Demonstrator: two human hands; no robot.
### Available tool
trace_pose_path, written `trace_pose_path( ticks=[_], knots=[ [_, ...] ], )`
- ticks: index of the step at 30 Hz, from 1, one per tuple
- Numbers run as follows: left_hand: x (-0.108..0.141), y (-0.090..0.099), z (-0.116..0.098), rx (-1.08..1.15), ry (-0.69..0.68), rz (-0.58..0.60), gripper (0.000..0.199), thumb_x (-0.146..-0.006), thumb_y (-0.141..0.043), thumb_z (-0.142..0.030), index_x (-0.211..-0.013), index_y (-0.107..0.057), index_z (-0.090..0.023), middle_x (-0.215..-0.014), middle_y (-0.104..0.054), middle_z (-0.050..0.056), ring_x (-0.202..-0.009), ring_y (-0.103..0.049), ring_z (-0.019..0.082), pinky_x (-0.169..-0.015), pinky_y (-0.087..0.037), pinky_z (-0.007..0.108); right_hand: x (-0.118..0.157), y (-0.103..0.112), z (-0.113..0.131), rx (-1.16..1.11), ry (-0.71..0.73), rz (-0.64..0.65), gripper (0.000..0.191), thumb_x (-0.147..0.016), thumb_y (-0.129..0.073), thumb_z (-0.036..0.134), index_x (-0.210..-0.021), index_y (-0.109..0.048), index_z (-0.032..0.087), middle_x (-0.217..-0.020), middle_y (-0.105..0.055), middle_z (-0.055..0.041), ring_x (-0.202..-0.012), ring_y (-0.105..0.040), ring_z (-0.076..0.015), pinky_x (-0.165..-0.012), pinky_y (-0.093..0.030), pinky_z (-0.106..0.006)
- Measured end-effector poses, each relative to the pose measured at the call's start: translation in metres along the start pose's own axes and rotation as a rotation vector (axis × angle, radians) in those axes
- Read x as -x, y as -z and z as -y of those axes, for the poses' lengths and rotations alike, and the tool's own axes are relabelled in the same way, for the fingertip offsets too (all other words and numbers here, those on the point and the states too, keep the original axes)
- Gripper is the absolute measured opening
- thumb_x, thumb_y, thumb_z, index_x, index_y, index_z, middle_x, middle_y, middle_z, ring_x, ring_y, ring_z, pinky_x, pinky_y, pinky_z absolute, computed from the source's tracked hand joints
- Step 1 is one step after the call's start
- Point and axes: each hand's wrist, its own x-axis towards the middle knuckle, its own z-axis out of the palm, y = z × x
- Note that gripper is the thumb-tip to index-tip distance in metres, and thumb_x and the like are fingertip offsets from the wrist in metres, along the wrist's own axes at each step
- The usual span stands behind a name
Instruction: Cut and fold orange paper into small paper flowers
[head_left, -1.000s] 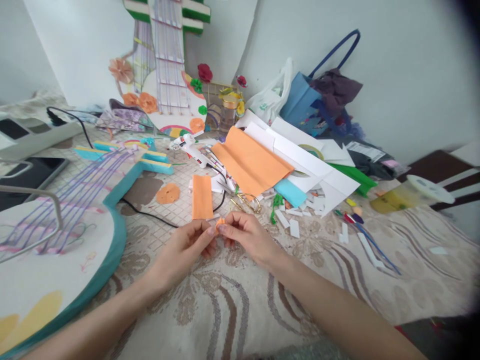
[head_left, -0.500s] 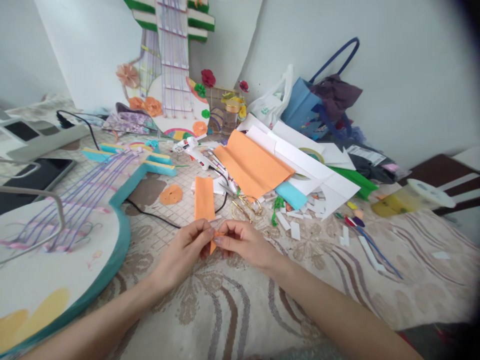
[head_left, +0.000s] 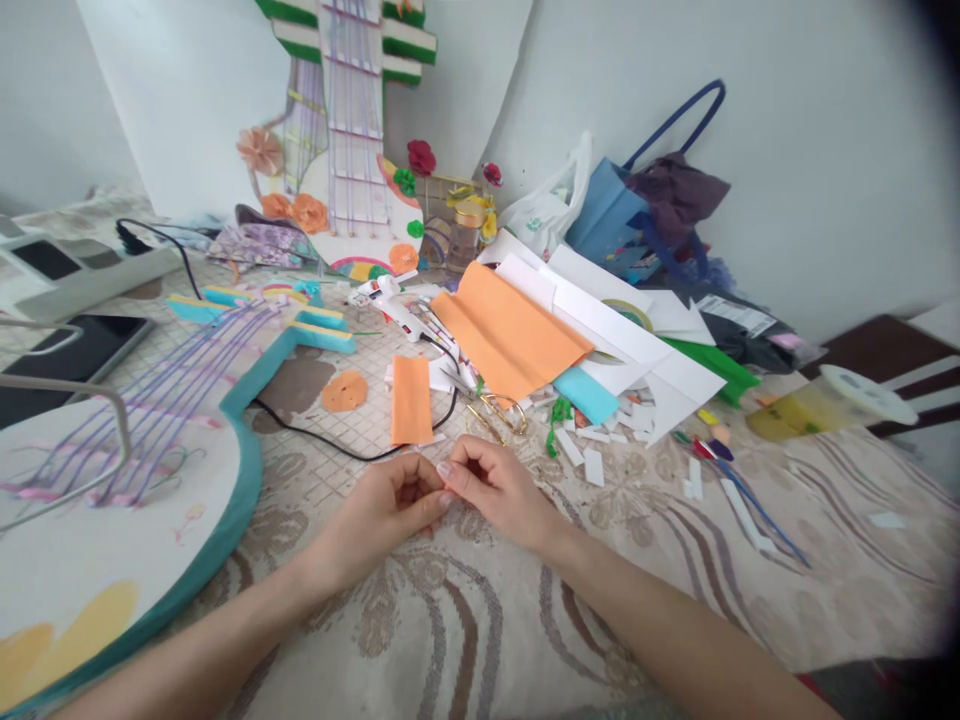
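My left hand [head_left: 401,502] and my right hand [head_left: 499,490] meet above the tablecloth, thumbs and fingertips pinched together. Between them is a small piece of orange crepe paper, now almost wholly hidden by the fingers. Just beyond my left hand lies a folded orange crepe paper strip [head_left: 411,400]. To its left rests a flat orange paper cut-out [head_left: 344,391]. Gold-handled scissors [head_left: 499,415] lie on the cloth past my right hand.
At left lies a paper-covered guitar model [head_left: 150,470]; a taller one [head_left: 360,190] stands behind. A white glue gun [head_left: 391,308] trails a black cord. Right of it are a large orange crepe sheet [head_left: 510,335], white paper [head_left: 637,360], scraps and a plastic container [head_left: 829,402].
Both hands have turned and drawn closer at the fingertips. The small orange piece that stuck out between them is now covered by the fingers. The view has shifted slightly.
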Motion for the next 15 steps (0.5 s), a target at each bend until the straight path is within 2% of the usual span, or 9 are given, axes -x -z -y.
trace_pose_path(
  ticks=[7, 9, 11, 12, 15],
  knots=[
    [0.000, 0.003, -0.003, 0.017, 0.007, -0.053, 0.023, -0.081, -0.056, -0.036, -0.072, -0.050, -0.016, -0.061, -0.051, -0.004, -0.054, -0.048, 0.009, -0.052, -0.039, 0.023, 0.002, 0.004, 0.004, 0.025, -0.089, 0.048, 0.024, -0.082, -0.060, 0.037, -0.073, -0.051, 0.017, -0.064, -0.051, 0.0030, -0.057, -0.046, -0.0101, -0.052, -0.035, -0.022],
    [0.000, 0.003, -0.003, 0.025, 0.004, -0.055, 0.022, -0.081, -0.057, -0.035, -0.072, -0.050, -0.016, -0.060, -0.050, -0.004, -0.054, -0.047, 0.009, -0.052, -0.039, 0.022, 0.001, 0.010, 0.006, 0.099, -0.064, 0.054, 0.023, -0.084, -0.056, 0.037, -0.072, -0.052, 0.018, -0.063, -0.052, 0.0028, -0.057, -0.048, -0.0107, -0.053, -0.037, -0.022],
    [0.000, 0.003, -0.004, 0.036, 0.005, -0.065, 0.022, -0.081, -0.056, -0.033, -0.070, -0.049, -0.016, -0.059, -0.050, -0.004, -0.053, -0.047, 0.009, -0.052, -0.039, 0.022, -0.003, 0.021, 0.003, 0.227, -0.005, 0.028, 0.017, -0.085, -0.055, 0.034, -0.079, -0.054, 0.018, -0.072, -0.057, 0.0003, -0.065, -0.053, -0.0127, -0.059, -0.040, -0.024],
    [-0.001, 0.002, -0.004, 0.045, 0.006, -0.073, 0.022, -0.081, -0.056, -0.033, -0.069, -0.049, -0.016, -0.059, -0.050, -0.004, -0.053, -0.047, 0.009, -0.052, -0.039, 0.022, -0.006, 0.027, 0.000, 0.332, 0.030, -0.019, 0.015, -0.084, -0.057, 0.033, -0.084, -0.055, 0.018, -0.078, -0.058, -0.0012, -0.071, -0.054, -0.0142, -0.063, -0.042, -0.025],
    [-0.002, 0.002, -0.005, 0.084, 0.024, -0.093, 0.021, -0.080, -0.057, -0.031, -0.068, -0.049, -0.016, -0.059, -0.051, -0.004, -0.053, -0.046, 0.008, -0.052, -0.038, 0.022, -0.014, 0.047, -0.016, 0.714, 0.029, -0.292, 0.021, -0.077, -0.065, 0.030, -0.089, -0.053, 0.018, -0.091, -0.055, -0.0055, -0.084, -0.054, -0.0200, -0.074, -0.042, -0.032]
  ],
)
